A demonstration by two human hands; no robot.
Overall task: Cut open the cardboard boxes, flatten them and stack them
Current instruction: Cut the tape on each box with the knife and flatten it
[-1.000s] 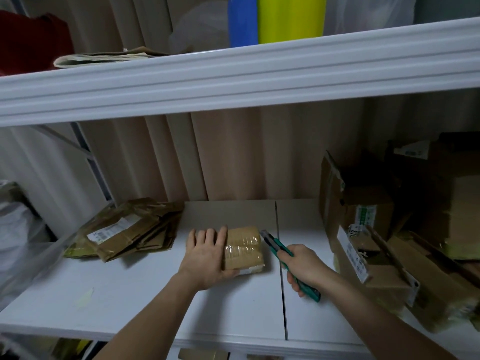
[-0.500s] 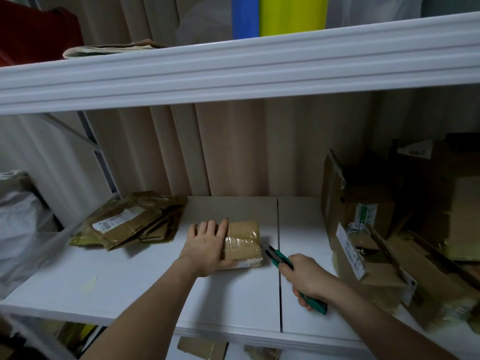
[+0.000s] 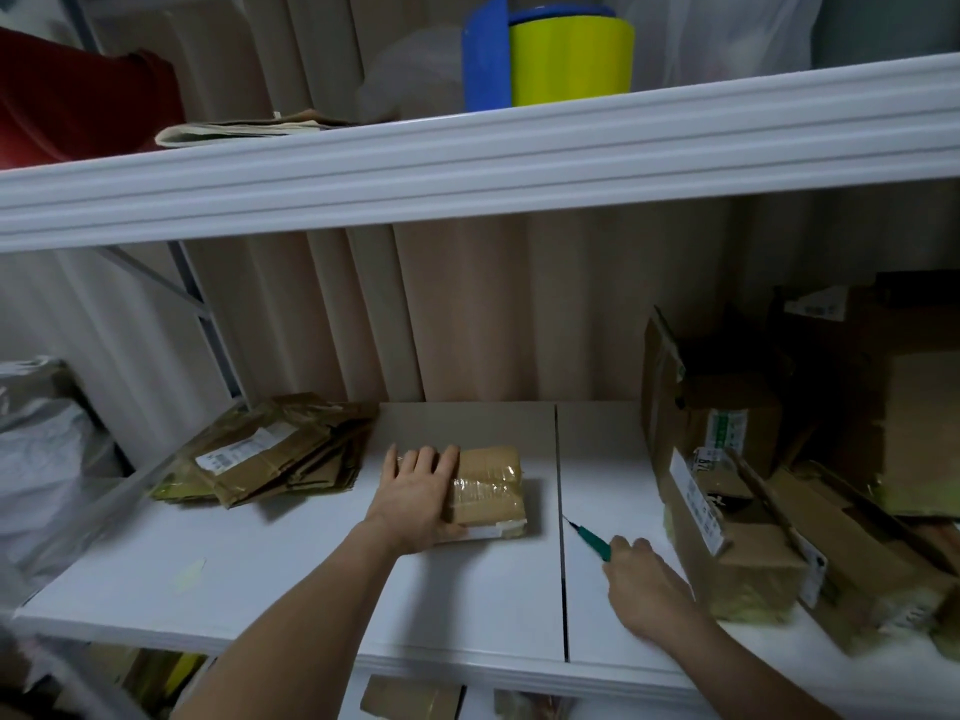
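A person works at a white shelf (image 3: pixel 260 579), pressing the left hand (image 3: pixel 418 498) flat, fingers straight, on the left end of a small taped box (image 3: pixel 488 491) that lies near the middle of the shelf, just left of the seam between its two boards. The right hand (image 3: pixel 644 589) is curled round a green-handled knife (image 3: pixel 589 540), its tip pointing up and left toward the box's near right corner but apart from it. The box's long axis runs left to right across the shelf, with clear tape banding its top; it lies to the left of the knife, closer to the left hand, which pins it. The cut has likely yet to reach this box's tape. A flattened stack (image 3: pixel 275 449) sits at the shelf's left rear, while uncut boxes (image 3: pixel 753 522) crowd the right side.
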